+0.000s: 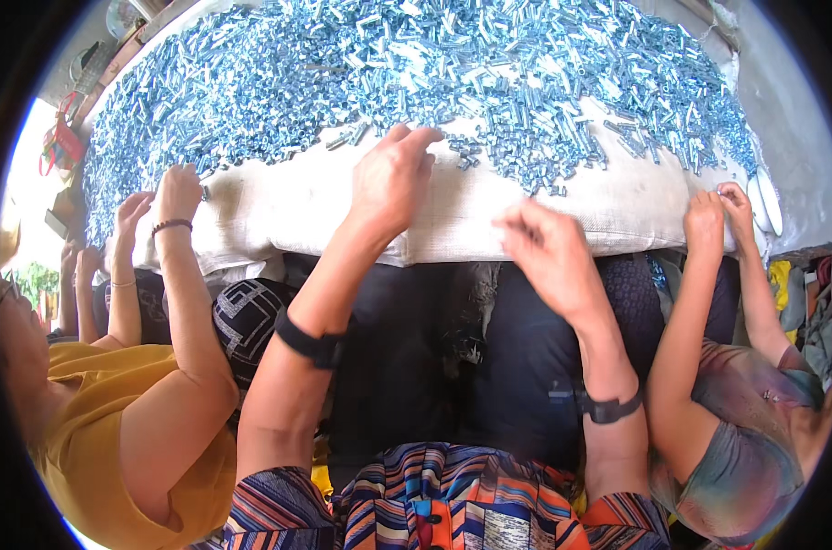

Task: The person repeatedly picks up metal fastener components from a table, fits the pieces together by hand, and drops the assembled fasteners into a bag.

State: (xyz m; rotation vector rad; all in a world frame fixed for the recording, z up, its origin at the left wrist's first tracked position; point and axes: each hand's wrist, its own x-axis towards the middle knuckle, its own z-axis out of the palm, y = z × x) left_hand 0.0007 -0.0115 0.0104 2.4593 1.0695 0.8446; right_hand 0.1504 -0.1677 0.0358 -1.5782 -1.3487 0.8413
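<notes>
A wide heap of small shiny blue-silver metal tubes [343, 73] covers most of a cloth-covered table [315, 206]. At the heap's near edge is my left hand [396, 179], its fingers curled and its index finger and thumb toward the right. Whatever they pinch, if anything, is too small or hidden to make out. My right hand [552, 252] hovers over the cloth's near edge, just below a tongue of loose tubes [544, 160]. Its fingers are half bent and smeared by motion, and I see no tube in them. Dark bands circle both my forearms.
To my left, a person in a mustard top [141, 394] has hands at the heap's edge. On my right, another person in a multicoloured top [746, 440] holds both hands over the cloth. A white rounded object [764, 203] lies at the table's right end.
</notes>
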